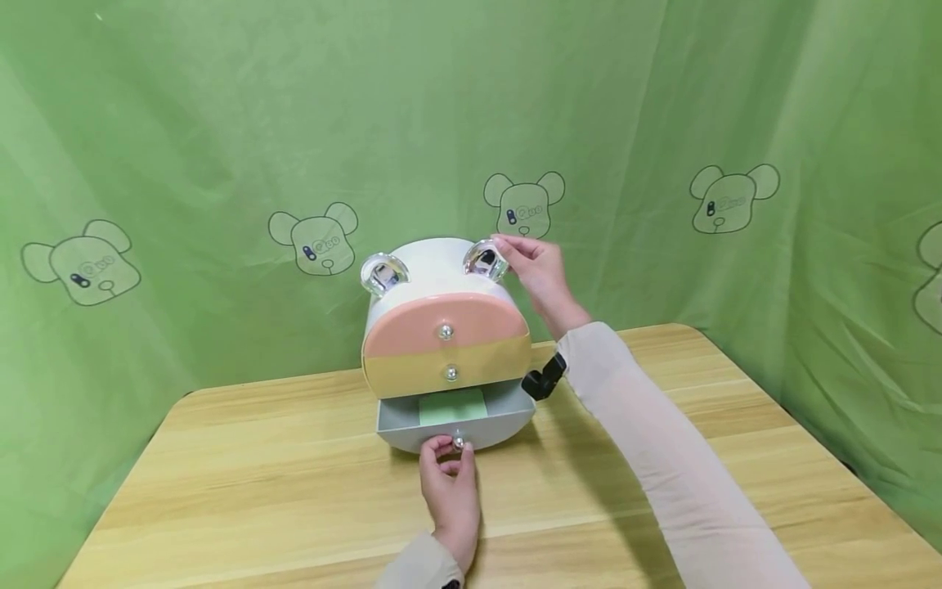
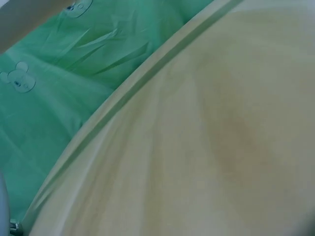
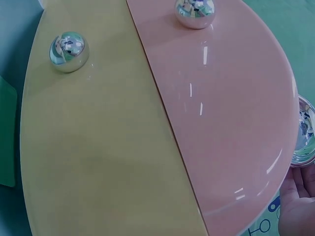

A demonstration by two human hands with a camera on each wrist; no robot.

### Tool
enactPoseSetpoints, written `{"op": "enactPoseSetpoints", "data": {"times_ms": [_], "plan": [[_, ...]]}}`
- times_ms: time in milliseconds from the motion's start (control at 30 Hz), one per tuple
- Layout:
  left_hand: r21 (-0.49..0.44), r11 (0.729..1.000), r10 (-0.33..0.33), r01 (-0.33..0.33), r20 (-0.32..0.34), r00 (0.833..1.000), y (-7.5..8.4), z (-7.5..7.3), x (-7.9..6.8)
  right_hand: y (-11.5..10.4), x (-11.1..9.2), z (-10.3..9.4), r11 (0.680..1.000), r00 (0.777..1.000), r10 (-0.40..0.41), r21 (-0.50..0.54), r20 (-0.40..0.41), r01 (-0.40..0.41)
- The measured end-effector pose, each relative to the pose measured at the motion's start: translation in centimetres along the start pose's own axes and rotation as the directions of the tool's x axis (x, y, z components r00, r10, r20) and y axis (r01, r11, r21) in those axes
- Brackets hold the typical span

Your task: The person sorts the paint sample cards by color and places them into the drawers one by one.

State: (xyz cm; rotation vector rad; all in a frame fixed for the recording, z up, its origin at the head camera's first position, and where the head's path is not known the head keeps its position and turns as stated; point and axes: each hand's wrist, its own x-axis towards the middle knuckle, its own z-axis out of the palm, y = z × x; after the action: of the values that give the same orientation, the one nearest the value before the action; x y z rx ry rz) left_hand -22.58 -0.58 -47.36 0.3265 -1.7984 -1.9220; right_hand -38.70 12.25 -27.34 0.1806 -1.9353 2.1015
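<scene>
A small rounded drawer box (image 1: pixel 436 266) with a white shell stands on the table. Its pink drawer (image 1: pixel 405 331) and yellow drawer (image 1: pixel 405 376) sit flush in the shell. Pulled out at the bottom is the grey drawer (image 1: pixel 504 429), with a flat light-green piece (image 1: pixel 452 406) lying in it. My left hand (image 1: pixel 450 491) pinches that drawer's silver knob (image 1: pixel 459 443) between thumb and fingers. Up at the top right, my right hand (image 1: pixel 543 278) grips the shiny silver ear (image 1: pixel 483 260) by its outer edge. In the right wrist view, its fingers (image 3: pixel 300 182) show beside the ear.
A second silver ear (image 1: pixel 383 274) is on the box's top left. The wooden table (image 1: pixel 280 474) spreads around the box. A green curtain (image 1: pixel 412 106) with bear-head prints hangs behind and at both sides. The right wrist's black camera (image 1: pixel 543 378) is close to the grey drawer's right corner.
</scene>
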Motion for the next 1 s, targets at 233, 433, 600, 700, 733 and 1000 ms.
{"op": "enactPoseSetpoints", "data": {"times_ms": [233,433,600,700,733,1000], "plan": [[0.014,1.000,-0.011,0.011,-0.033,0.999,-0.5,1.2,1.6,0.0,-0.1,0.2,1.000,1.000,0.005,-0.003,-0.005,-0.005],[0.031,0.999,0.010,-0.008,-0.084,0.996,-0.7,2.2,2.7,0.1,-0.1,0.2,1.000,1.000,-0.007,0.008,-0.007,0.007],[0.042,0.999,0.023,-0.018,-0.119,0.993,-0.9,2.9,3.4,0.2,-0.1,0.2,1.000,1.000,0.005,0.015,-0.011,-0.005],[0.051,0.998,0.032,-0.026,-0.135,0.990,-1.0,3.2,3.8,0.2,0.0,0.1,1.000,1.000,0.011,0.026,-0.013,-0.010],[0.051,0.998,0.034,-0.027,-0.138,0.990,-1.1,3.3,3.9,0.2,0.0,0.1,1.000,1.000,0.010,0.028,-0.013,-0.009],[0.042,0.999,0.027,-0.022,-0.133,0.991,-1.2,3.4,4.6,0.2,0.0,0.3,0.999,1.000,0.003,0.047,-0.007,-0.002]]}}
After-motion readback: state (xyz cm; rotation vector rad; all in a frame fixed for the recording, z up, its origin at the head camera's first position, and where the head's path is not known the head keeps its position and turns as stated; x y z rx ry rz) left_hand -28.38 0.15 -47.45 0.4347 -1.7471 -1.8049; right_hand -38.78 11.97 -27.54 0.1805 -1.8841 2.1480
